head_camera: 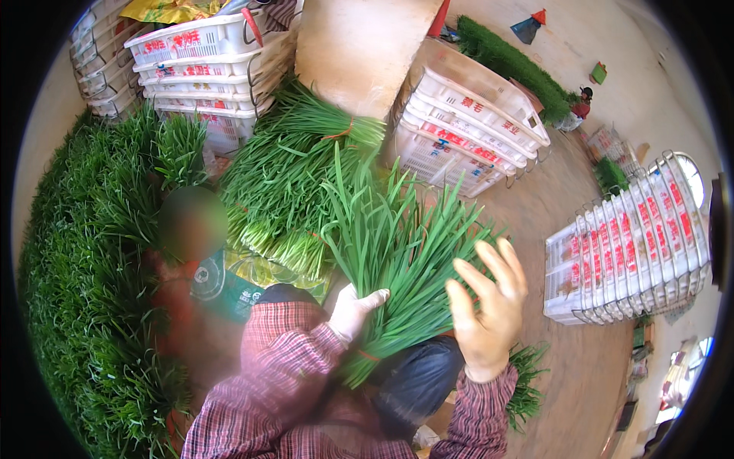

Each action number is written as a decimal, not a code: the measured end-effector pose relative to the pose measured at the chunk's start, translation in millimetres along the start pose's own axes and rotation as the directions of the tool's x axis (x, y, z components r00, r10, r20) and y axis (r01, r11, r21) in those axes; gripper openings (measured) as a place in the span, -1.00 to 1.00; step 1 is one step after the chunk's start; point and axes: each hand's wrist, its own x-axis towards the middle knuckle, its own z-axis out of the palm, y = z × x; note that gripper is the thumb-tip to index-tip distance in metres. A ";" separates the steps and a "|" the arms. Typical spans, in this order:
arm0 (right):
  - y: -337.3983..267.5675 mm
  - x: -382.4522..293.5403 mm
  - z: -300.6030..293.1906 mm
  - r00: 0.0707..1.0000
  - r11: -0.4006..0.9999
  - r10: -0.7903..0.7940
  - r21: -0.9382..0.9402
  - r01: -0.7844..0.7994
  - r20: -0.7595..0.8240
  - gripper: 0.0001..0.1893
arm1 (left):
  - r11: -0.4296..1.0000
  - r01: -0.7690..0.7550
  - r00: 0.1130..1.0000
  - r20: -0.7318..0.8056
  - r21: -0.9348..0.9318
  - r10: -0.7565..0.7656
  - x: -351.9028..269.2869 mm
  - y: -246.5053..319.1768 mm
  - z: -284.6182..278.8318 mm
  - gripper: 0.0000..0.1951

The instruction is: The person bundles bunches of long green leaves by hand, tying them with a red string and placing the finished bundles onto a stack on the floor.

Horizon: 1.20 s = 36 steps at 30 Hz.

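Note:
My left hand (356,310), in a thin white glove, is closed around a bunch of garlic chives (401,252) above my lap. Its long leaves fan out upward and to the right. A red band (369,356) wraps the pale lower end near my left wrist. To the right, my right hand (488,307), in a cream glove, has its fingers apart and holds nothing. Its fingertips are beside the leaf tips; whether they touch cannot be told. Beyond my left hand lies a heap of banded chive bunches (281,172), some with pale stem ends showing.
Loose greens (92,275) bank along the left. White plastic crates (195,74) are stacked behind the heap, more crates (459,129) beyond it, and a tall crate stack (625,241) at right. A pale board (367,51) stands behind. Far off is a person (581,106) beside piled greens (510,63).

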 end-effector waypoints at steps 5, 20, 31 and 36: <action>24.5 20.3 26.7 0.984 0.985 -0.054 -0.150 0.080 0.170 -0.71 | 0.995 -0.097 0.995 0.005 0.004 0.097 13.6 -23.1 -4.8 -0.67; 18.3 50.3 6.6 0.953 0.963 -0.161 -0.172 0.209 0.257 -0.65 | 0.996 0.025 0.997 0.074 0.081 -0.031 -13.0 9.7 6.7 -0.67; 49.9 29.5 34.9 0.962 0.968 0.082 0.209 -0.140 0.261 -0.91 | 0.994 -0.027 0.995 0.100 0.108 0.016 -6.5 -1.6 -0.9 -0.69; 29.5 43.9 -2.9 0.945 0.776 0.244 0.541 -0.325 0.218 -0.94 | 0.987 -0.093 0.990 0.115 0.131 0.078 6.1 -23.4 -12.3 -0.69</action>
